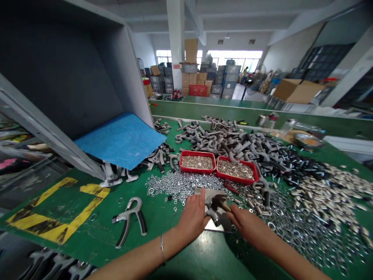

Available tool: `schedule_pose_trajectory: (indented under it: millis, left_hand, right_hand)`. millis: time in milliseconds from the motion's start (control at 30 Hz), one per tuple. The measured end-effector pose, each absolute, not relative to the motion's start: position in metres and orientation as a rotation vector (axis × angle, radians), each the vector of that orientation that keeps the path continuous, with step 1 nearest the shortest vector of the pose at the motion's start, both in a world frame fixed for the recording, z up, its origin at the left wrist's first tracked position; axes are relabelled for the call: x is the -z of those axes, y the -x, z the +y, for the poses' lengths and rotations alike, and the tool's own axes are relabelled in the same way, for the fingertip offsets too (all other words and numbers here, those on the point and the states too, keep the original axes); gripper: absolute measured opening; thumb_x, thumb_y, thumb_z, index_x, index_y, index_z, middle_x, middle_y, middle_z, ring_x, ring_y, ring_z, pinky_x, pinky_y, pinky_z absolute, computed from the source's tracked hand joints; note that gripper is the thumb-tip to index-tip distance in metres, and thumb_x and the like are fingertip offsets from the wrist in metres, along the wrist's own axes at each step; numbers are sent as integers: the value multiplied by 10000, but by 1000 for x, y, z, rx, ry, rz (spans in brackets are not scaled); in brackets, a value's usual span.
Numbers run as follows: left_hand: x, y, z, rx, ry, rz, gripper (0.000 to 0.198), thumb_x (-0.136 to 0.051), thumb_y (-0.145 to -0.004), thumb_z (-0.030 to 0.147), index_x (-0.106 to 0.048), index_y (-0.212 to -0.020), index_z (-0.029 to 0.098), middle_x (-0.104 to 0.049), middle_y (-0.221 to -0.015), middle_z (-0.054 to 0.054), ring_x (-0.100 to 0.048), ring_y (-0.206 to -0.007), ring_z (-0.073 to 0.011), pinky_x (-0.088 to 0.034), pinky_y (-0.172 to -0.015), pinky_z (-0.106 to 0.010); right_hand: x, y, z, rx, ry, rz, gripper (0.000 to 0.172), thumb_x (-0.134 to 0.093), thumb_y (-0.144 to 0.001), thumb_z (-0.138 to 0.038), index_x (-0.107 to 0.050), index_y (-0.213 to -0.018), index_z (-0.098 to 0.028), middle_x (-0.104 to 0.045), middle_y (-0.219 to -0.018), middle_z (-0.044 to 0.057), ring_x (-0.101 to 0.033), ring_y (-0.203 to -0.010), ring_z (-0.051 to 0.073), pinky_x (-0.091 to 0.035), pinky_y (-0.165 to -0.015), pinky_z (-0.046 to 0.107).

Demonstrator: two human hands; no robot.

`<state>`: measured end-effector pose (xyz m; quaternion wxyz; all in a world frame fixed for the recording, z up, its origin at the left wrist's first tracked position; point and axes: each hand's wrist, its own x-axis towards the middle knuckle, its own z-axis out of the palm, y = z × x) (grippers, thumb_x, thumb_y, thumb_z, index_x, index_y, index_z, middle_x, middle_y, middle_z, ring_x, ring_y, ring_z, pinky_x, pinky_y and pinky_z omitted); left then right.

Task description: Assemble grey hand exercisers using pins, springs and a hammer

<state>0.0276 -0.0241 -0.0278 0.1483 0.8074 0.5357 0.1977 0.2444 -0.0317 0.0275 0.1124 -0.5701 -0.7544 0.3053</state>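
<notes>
My left hand [192, 212] is closed on a grey hand-grip part [214, 217], held against a flat metal plate [225, 225] on the green bench. My right hand [240, 217] is wrapped round the wooden handle of a hammer [219, 202]. The dark hammer head is over the grey part and hides some of it; I cannot tell whether they touch. Left of my hands lies a hand grip [131, 217] with two grey and black handles. Small metal nuts [175, 186] are spread just beyond the plate.
Two red trays [198, 171] [256, 177] of small metal parts stand beyond the plate. Behind them are piled grey handles [221, 136]. Metal rings [303, 221] and metal sleeves [329, 190] cover the right side. A tilted grey bin [128, 70] with a blue sheet [122, 138] stands left.
</notes>
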Motion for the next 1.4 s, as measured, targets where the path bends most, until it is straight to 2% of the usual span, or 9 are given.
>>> schedule_pose_trajectory:
  millis: [200,300,400,567,733,867,1067,1267,1400]
  left_hand:
    - [5,-21,-9,-650,-2082,1386,783,-646,-767,318,-343,-1471,160,-658,-1142,-148,-603,-1071,-329,-442,-968,-479]
    - [-5,-14,-1,-628,-1732,1299,708,-620,-811,384,-374,-1444,183,-703,-1014,-100,-673,-890,-250,-518,-805,-371]
    - [-3,-7,-1,-690,-1831,1381,600,-628,-807,294,-456,-1371,183,-610,-1261,-144,-580,-1140,-277,-456,-969,-418]
    - [13,-3,-21,-639,-2052,1417,396,-639,-828,287,-572,-1205,187,-594,-1233,-111,-502,-1182,-284,-386,-1052,-459]
    - [24,-12,-31,-680,-2014,1451,491,-700,-789,298,-544,-1246,210,-565,-1262,-97,-473,-1204,-290,-374,-1065,-457]
    - [27,-13,-28,-692,-1973,1461,438,-692,-812,307,-562,-1217,204,-559,-1266,-104,-466,-1217,-291,-368,-1074,-471]
    - [29,-7,-32,-650,-1988,1478,490,-728,-791,287,-537,-1233,196,-552,-1279,-109,-460,-1213,-292,-355,-1076,-471]
    - [30,-9,-33,-648,-1987,1470,450,-722,-791,304,-558,-1199,207,-567,-1250,-89,-475,-1186,-284,-363,-1063,-447]
    - [25,-6,-32,-605,-2020,1475,475,-718,-809,345,-554,-1231,201,-571,-1257,-95,-485,-1179,-287,-380,-1045,-445]
  right_hand:
    - [-15,-308,-43,-1357,1923,-1763,499,-330,-917,-641,-631,-858,-246,-626,-577,14,-541,-421,204,-415,-405,310]
    - [-18,-329,-29,-731,1960,-2074,418,-414,-923,-544,-633,-753,-231,-669,-712,77,-631,-611,236,-475,-561,336]
    - [-17,-316,3,-199,1825,-2268,279,-443,-946,-389,-641,-858,-213,-668,-890,103,-647,-787,240,-484,-711,340]
    - [10,-268,50,-82,1812,-2264,85,-548,-877,-202,-580,-800,-186,-638,-915,142,-630,-888,284,-461,-744,351]
    - [15,-272,58,-168,1763,-2227,113,-488,-918,-256,-530,-827,-204,-650,-838,113,-650,-767,271,-454,-651,338]
    - [-11,-272,45,-290,1664,-2146,234,-430,-954,-407,-522,-1000,-197,-679,-942,119,-663,-842,261,-493,-749,365]
    - [-6,-217,9,-1228,1381,-1372,326,-453,-941,-562,-507,-920,-241,-720,-703,28,-689,-590,218,-554,-638,348]
    - [23,-190,1,-1258,1413,-1316,310,-476,-919,-580,-477,-910,-270,-744,-806,51,-692,-608,236,-545,-570,343]
    - [14,-215,17,-997,1560,-1624,296,-431,-945,-550,-478,-907,-260,-671,-651,9,-642,-553,216,-486,-576,315]
